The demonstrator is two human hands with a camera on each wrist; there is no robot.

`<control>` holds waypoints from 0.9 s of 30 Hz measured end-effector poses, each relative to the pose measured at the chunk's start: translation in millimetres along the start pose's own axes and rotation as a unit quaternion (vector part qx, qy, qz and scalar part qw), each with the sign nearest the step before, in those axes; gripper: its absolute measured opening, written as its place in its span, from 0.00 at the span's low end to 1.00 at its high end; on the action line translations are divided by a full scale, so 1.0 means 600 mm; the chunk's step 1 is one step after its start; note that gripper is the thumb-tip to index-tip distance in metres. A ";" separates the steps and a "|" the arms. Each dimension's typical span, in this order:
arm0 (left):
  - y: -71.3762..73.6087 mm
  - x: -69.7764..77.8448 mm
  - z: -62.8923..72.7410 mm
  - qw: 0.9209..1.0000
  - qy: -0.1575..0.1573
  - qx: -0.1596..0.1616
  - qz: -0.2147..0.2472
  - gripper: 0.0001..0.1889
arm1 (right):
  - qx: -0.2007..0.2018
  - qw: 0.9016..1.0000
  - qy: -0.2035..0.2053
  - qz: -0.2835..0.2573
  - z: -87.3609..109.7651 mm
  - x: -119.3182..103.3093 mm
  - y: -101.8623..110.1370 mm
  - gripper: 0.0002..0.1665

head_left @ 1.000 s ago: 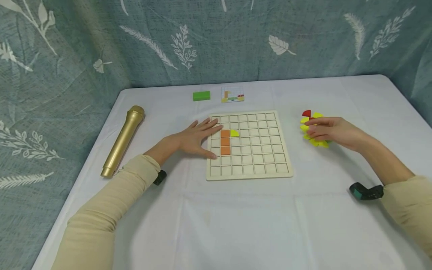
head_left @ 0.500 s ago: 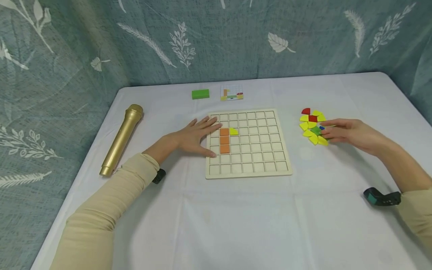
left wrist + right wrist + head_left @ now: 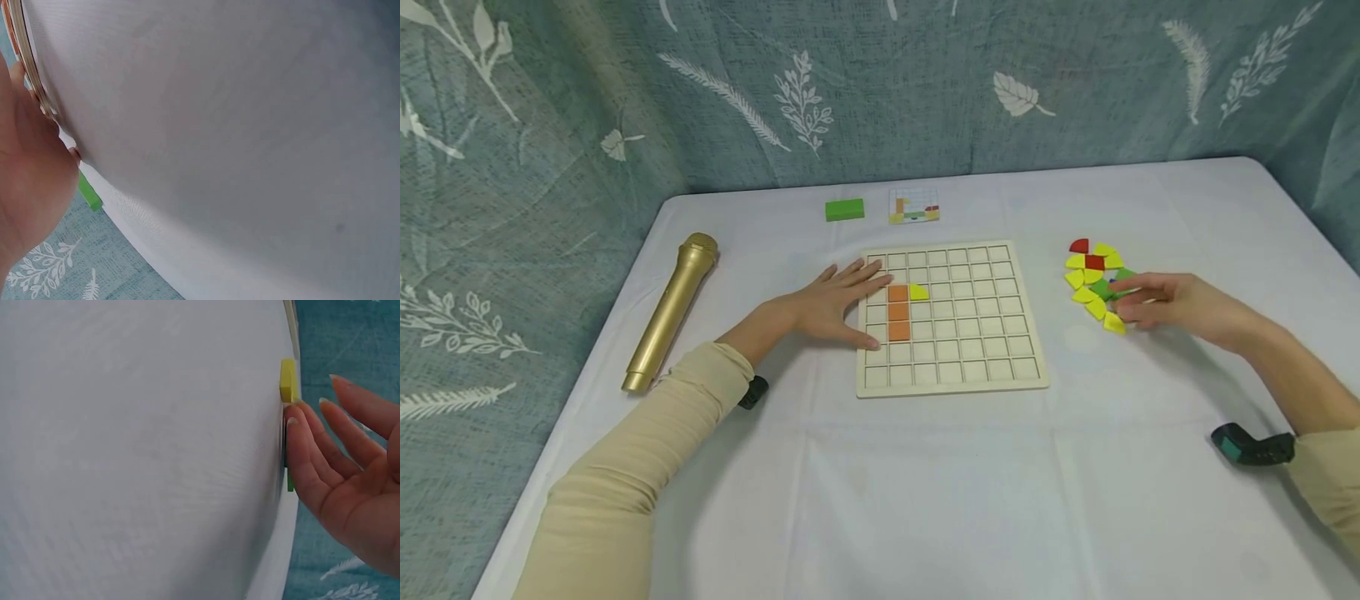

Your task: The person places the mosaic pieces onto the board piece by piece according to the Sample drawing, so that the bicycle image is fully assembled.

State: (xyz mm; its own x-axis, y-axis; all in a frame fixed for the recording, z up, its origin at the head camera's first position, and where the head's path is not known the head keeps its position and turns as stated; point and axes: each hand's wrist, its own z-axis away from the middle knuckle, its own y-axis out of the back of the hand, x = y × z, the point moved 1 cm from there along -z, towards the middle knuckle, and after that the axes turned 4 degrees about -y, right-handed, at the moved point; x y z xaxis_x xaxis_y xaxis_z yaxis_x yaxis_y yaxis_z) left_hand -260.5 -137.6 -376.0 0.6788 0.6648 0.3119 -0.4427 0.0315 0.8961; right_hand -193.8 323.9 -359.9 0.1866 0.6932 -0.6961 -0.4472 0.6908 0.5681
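We see a flat, pale grid board [image 3: 973, 331] at centre frame bearing orange squares [image 3: 898, 312] and a yellow quarter-round [image 3: 918, 292]; the left hand [image 3: 827, 308] lies splayed over its left edge. Right of centre, the right hand [image 3: 1187, 308], fingers relaxed, touches clustered coloured pieces [image 3: 1095, 308], hiding some. A golden microphone [image 3: 670, 315] lies at left.

You have a grid board [image 3: 964, 329] of pale, matt wood, a smooth yellow tile [image 3: 286, 381], a microphone [image 3: 672, 312] with a metallic gold sheen, creased white cloth [image 3: 925, 483] and a matt fabric backdrop [image 3: 910, 100].
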 end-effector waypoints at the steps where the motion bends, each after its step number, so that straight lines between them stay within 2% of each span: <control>1: 0.001 0.001 0.001 1.000 0.000 0.000 0.000 0.55 | -0.001 1.000 0.005 0.008 0.001 0.000 -0.002 0.34; 6: 0.003 0.004 0.003 1.000 0.005 0.000 0.002 0.54 | 0.003 0.999 0.028 0.041 0.001 0.000 -0.010 0.31; 13: 0.000 0.000 0.000 1.000 0.004 0.002 0.002 0.55 | 0.019 0.996 0.054 0.069 0.002 -0.009 -0.021 0.32; 20: 0.003 0.004 0.003 1.000 0.007 0.003 0.008 0.54 | 0.040 0.989 0.085 0.111 -0.001 -0.020 -0.035 0.31; 27: 0.002 0.007 0.004 1.000 0.005 0.005 0.007 0.55 | 0.047 0.986 0.097 0.130 -0.002 -0.023 -0.041 0.28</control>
State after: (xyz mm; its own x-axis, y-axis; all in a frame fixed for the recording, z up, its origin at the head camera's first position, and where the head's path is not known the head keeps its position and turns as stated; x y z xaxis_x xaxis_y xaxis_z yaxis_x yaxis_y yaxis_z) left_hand -256.8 -136.5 -372.9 0.6665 0.6724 0.3219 -0.4468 0.0148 0.8945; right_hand -186.4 297.3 -364.7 -0.0994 0.8029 -0.5877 -0.3737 0.5173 0.7699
